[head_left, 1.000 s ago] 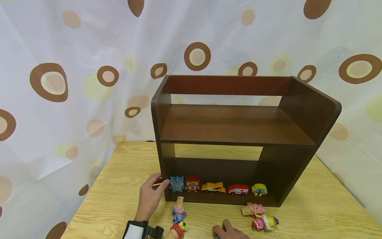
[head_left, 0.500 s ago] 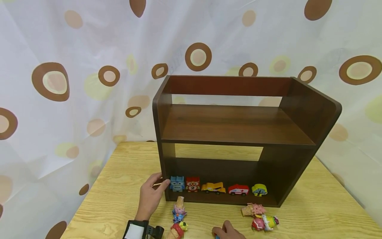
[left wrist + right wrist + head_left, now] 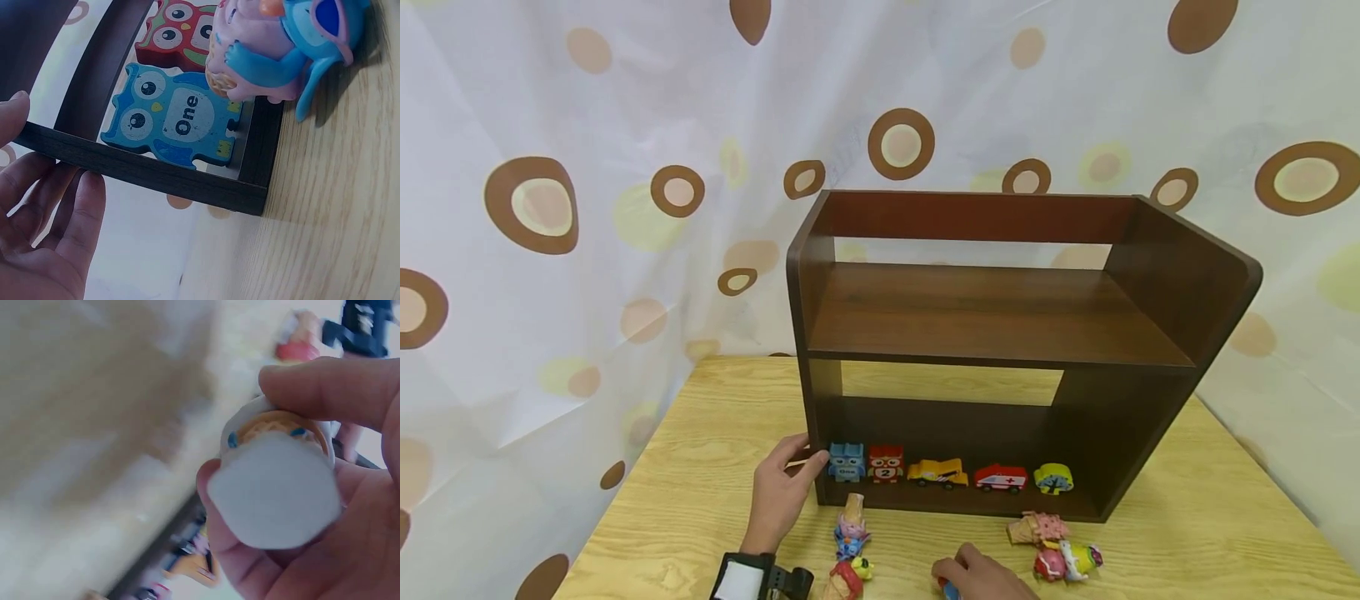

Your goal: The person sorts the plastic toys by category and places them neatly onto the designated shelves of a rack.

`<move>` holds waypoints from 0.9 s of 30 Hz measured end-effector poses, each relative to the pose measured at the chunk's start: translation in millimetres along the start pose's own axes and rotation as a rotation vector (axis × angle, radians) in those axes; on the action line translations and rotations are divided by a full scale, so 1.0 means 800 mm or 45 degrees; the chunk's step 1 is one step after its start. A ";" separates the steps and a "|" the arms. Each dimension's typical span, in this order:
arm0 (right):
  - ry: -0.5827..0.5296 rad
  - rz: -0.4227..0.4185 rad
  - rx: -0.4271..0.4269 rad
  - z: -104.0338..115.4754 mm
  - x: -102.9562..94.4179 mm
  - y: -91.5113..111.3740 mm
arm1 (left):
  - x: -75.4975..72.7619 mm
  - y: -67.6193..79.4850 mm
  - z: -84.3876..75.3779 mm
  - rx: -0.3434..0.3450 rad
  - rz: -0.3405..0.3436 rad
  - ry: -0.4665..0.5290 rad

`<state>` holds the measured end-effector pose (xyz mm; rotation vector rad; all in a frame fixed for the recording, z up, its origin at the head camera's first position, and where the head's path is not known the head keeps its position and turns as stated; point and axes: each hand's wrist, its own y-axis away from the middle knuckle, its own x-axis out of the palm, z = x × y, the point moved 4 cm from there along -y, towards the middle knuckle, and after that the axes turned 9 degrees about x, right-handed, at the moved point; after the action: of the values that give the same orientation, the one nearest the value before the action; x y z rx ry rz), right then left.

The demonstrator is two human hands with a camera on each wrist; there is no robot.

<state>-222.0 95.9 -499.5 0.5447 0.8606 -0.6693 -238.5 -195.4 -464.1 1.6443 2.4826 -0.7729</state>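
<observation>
My left hand (image 3: pixel 780 492) grips the left side panel of a dark brown two-tier shelf (image 3: pixel 1000 317). In the left wrist view the thumb lies on one face of the panel and the fingers on the other. At the bottom of the head view, my right hand (image 3: pixel 988 577) holds a small toy figurine (image 3: pixel 275 490) between thumb and fingers. The right wrist view shows its smooth white end and a tan textured part with blue marks. Beside the left hand, on the lower tier, stand a blue owl block (image 3: pixel 847 463) and a red owl block (image 3: pixel 886 464).
Further right on the lower tier are a yellow toy truck (image 3: pixel 937 473), a toy ambulance (image 3: pixel 1001 478) and a tree block (image 3: pixel 1054 479). Ice-cream-cone figurines lie on the wooden table (image 3: pixel 700 467): pink-and-blue (image 3: pixel 852 527), red (image 3: pixel 847 581), pink (image 3: pixel 1038 527) and a colourful one (image 3: pixel 1078 558).
The right hand has turned slightly, and more of the blue figurine shows under its fingers. The left hand keeps its grip on the shelf. The head view has shifted a little.
</observation>
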 end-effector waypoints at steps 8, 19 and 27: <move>-0.135 -0.158 -0.061 0.065 -0.089 0.012 | 0.001 -0.001 0.000 0.009 0.001 -0.006; -0.126 -0.684 -0.309 0.145 -0.182 0.018 | 0.000 0.001 0.004 -0.033 0.007 -0.012; -0.088 -0.768 -0.384 0.177 -0.233 0.002 | -0.001 -0.002 0.001 0.014 0.005 0.026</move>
<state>-238.0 59.2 -268.9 -0.0227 1.0464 -1.0739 -239.5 -196.7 -464.1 1.6689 2.4921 -0.7745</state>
